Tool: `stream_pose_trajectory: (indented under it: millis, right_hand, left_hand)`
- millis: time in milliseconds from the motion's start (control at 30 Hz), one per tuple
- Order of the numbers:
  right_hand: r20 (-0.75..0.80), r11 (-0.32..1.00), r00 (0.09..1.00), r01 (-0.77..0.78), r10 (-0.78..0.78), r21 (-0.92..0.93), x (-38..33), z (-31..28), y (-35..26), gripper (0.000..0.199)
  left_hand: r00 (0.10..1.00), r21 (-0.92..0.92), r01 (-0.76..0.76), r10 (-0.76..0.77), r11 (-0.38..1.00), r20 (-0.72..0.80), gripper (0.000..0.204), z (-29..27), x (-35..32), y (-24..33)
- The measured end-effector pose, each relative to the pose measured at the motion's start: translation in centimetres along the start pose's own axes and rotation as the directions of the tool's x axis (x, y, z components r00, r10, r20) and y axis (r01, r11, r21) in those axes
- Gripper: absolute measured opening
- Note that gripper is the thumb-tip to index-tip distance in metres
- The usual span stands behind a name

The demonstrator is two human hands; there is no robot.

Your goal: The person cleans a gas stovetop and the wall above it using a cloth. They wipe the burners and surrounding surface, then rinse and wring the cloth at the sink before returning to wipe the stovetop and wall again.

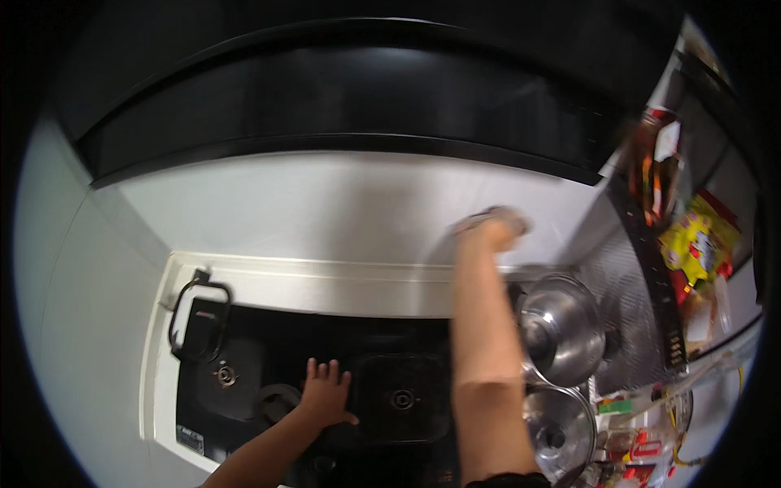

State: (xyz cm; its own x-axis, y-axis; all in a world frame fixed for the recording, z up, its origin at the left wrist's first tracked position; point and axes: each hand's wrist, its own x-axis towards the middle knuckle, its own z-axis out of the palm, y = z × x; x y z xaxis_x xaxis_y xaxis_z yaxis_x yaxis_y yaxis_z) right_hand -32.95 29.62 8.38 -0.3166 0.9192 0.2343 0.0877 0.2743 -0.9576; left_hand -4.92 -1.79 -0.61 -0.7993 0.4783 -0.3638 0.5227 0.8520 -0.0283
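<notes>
Up high, right hand (492,230) pressing cloth (500,216) on wall (325,211), fingers clenched.

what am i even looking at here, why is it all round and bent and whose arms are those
This is one picture from a wide fisheye camera worn on a person's head, looking down, so straight edges bend near the rim. There is no machine: both arms belong to the wearer. Below is a black gas stove set against a white wall, with a dark range hood above. The left hand rests flat and open on the stove top between the burners. The right hand reaches up to the wall and seems to press a greyish cloth, though it is blurred. Two steel pot lids sit to the right.
</notes>
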Motion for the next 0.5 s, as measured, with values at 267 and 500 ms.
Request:
stream_pose_trajectory:
  millis: [267,500]
  right_hand:
    - [-0.127,0.981,0.973,0.195,-0.195,-0.007,-11.3,2.5,-10.4,0.092]
    - [0.645,-0.064,-0.167,0.982,-0.745,0.180,-25.7,6.8,-2.2,0.062]
  left_hand:
    - [0.980,0.046,0.012,-0.021,0.999,0.198,0.108,-0.6,-0.1,-0.4]
    - [0.983,-0.130,-0.157,0.168,0.979,0.079,0.087,-2.6,-0.5,-3.0]
